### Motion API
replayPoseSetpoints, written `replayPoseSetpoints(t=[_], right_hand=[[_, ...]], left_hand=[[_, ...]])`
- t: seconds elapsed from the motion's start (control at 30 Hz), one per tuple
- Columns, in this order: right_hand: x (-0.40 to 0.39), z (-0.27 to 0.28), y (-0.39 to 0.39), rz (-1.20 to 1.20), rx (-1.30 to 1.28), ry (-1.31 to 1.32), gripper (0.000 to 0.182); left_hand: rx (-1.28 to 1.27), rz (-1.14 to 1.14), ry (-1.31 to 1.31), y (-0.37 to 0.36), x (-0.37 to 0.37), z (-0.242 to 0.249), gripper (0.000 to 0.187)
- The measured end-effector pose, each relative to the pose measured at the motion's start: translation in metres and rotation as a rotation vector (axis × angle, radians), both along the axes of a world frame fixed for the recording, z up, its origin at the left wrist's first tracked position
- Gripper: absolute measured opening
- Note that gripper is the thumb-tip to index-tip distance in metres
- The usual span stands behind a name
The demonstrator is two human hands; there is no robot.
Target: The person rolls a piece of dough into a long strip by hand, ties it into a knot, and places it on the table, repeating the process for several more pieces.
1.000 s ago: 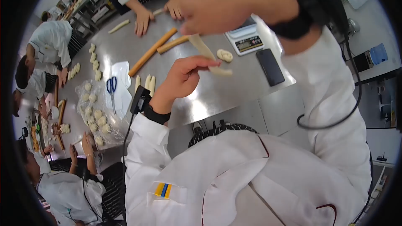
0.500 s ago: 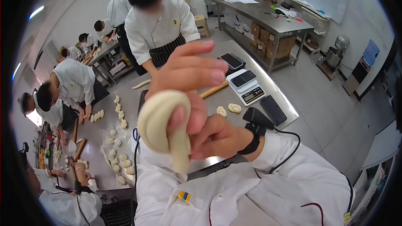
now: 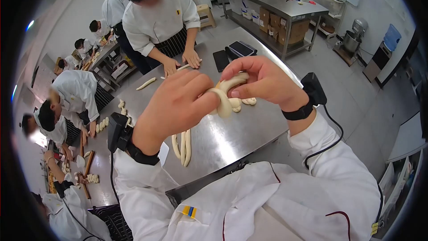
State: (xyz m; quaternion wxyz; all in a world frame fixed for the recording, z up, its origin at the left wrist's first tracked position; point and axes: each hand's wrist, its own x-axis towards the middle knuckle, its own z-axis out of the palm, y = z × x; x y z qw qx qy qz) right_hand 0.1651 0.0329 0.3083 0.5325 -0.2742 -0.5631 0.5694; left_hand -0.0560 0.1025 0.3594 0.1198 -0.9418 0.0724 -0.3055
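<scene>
Between both hands, in the air over the steel table (image 3: 214,145), hangs a looped strip of pale dough (image 3: 224,102). My left hand (image 3: 176,102) is closed on its left part, the knuckles hiding the fingertips. At the other side, my right hand (image 3: 263,82) pinches the upper end between thumb and fingers. Both wrists wear black straps with a small device. Long dough strips (image 3: 186,147) lie on the table below my left hand. Behind the held dough sit small knotted dough pieces (image 3: 248,101), partly covered by my right hand.
Across the table a co-worker's hands (image 3: 180,64) press on a dough strip, with another strip (image 3: 146,83) nearby. Dark phones (image 3: 240,49) lie beyond my right hand. More people and dough pieces (image 3: 102,124) are at the left. A steel side table (image 3: 285,6) stands behind.
My hands have moved apart from their overlapped position, with the dough now held between them. The view has shifted, and long strips show on the table. The co-worker's hands are now visible on dough.
</scene>
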Motion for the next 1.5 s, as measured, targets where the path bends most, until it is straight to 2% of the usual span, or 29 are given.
replayPoseSetpoints(t=[0.1, 0.2, 0.23, 0.27, 0.3, 0.37, 0.4, 0.43, 0.47, 0.5, 0.57, 0.67, 0.73, 0.8, 0.87, 0.9, 0.93, 0.97, 1.03, 1.07, 1.13, 1.2, 1.27, 1.3, 1.33, 1.43, 1.5], right_hand=[[0.0, -0.001, -0.003, -0.028, 0.056, -0.112, 0.037], [-0.002, -0.007, -0.008, 0.068, 0.079, -0.071, 0.034], [-0.001, -0.008, -0.012, 0.213, -0.001, -0.124, 0.032], [0.0, -0.009, -0.016, 0.36, -0.082, -0.178, 0.034], [-0.001, -0.007, -0.022, 0.365, -0.084, -0.182, 0.034], [-0.006, -0.002, -0.033, 0.714, -0.109, -0.177, 0.05], [-0.009, -0.004, -0.032, 0.721, -0.108, -0.181, 0.05], [-0.014, -0.008, -0.03, 0.748, -0.058, 0.119, 0.049], [-0.018, -0.011, -0.029, 0.76, -0.008, 0.423, 0.048], [-0.017, -0.006, -0.018, 0.628, 0.006, 0.449, 0.053], [-0.011, 0.023, 0.0, 0.36, -0.228, 0.404, 0.051], [-0.022, 0.07, 0.017, 0.231, -0.216, 0.283, 0.047], [-0.04, 0.098, 0.011, -0.037, -0.099, -0.013, 0.052], [-0.063, 0.102, -0.017, -0.028, 0.052, -0.202, 0.047], [-0.1, 0.053, -0.017, -0.446, 1.041, -0.517, 0.039], [-0.107, 0.038, -0.031, -0.249, 0.893, -0.479, 0.036], [-0.112, 0.025, -0.042, -0.057, 0.739, -0.441, 0.034], [-0.121, 0.01, -0.043, -0.051, 0.75, -0.445, 0.034], [-0.135, -0.017, -0.03, 0.015, 0.523, -0.021, 0.028], [-0.128, -0.026, -0.022, 0.024, 0.529, -0.027, 0.028], [-0.099, -0.035, -0.004, 0.467, 0.025, 0.218, 0.025], [-0.071, -0.038, 0.012, 0.462, 0.064, 0.322, 0.021], [-0.045, -0.023, 0.019, 0.307, 0.278, 0.145, 0.017], [-0.033, -0.026, 0.022, 0.251, 0.118, 0.099, 0.018], [-0.025, -0.021, 0.022, 0.238, 0.119, 0.12, 0.02], [-0.01, -0.009, 0.014, 0.242, 0.194, 0.194, 0.028], [-0.009, -0.008, 0.008, -0.007, 0.165, 0.282, 0.039]], left_hand=[[-0.079, -0.015, -0.137, 0.003, 0.001, -0.013, 0.024], [-0.006, -0.123, -0.286, 0.006, 0.0, -0.013, 0.023], [-0.008, -0.123, -0.287, 0.008, -0.004, -0.008, 0.023], [0.225, -0.117, -0.292, 0.011, -0.01, 0.001, 0.023], [0.457, -0.105, -0.294, 0.014, -0.016, 0.006, 0.023], [0.512, -0.097, -0.246, 0.029, -0.021, 0.008, 0.023], [0.567, -0.095, -0.195, 0.035, -0.025, 0.008, 0.023], [0.539, -0.101, -0.07, 0.038, -0.03, 0.007, 0.024], [0.537, -0.1, -0.066, 0.039, -0.031, 0.003, 0.024], [0.504, -0.114, -0.008, 0.041, -0.031, -0.005, 0.023], [0.465, -0.099, 0.084, 0.04, -0.029, -0.02, 0.024], [0.468, -0.019, 0.019, 0.035, -0.016, -0.029, 0.023], [0.424, -0.026, -0.06, 0.044, -0.007, -0.028, 0.025], [0.387, -0.02, -0.143, 0.05, 0.001, -0.023, 0.027], [0.135, -0.036, -0.335, 0.047, 0.013, -0.015, 0.026], [0.01, -0.048, -0.43, 0.044, 0.018, -0.011, 0.026], [0.018, -0.045, -0.435, 0.04, 0.021, -0.007, 0.026], [-0.072, -0.134, -0.495, 0.035, 0.023, -0.003, 0.024], [-0.218, -0.278, -0.579, 0.018, 0.029, 0.006, 0.02], [-0.208, -0.273, -0.587, 0.015, 0.028, 0.012, 0.02], [-0.223, -0.419, -0.38, 0.007, 0.025, 0.021, 0.02], [-0.214, -0.41, -0.318, 0.001, 0.02, 0.024, 0.022], [-0.081, -0.329, -0.117, 0.004, 0.013, 0.024, 0.028], [-0.032, -0.291, -0.069, 0.004, 0.009, 0.025, 0.025], [-0.035, -0.293, -0.069, 0.0, 0.006, 0.027, 0.025], [0.048, -0.068, 0.163, -0.009, 0.0, 0.033, 0.027], [0.024, -0.032, 0.19, -0.01, 0.002, 0.03, 0.027]])
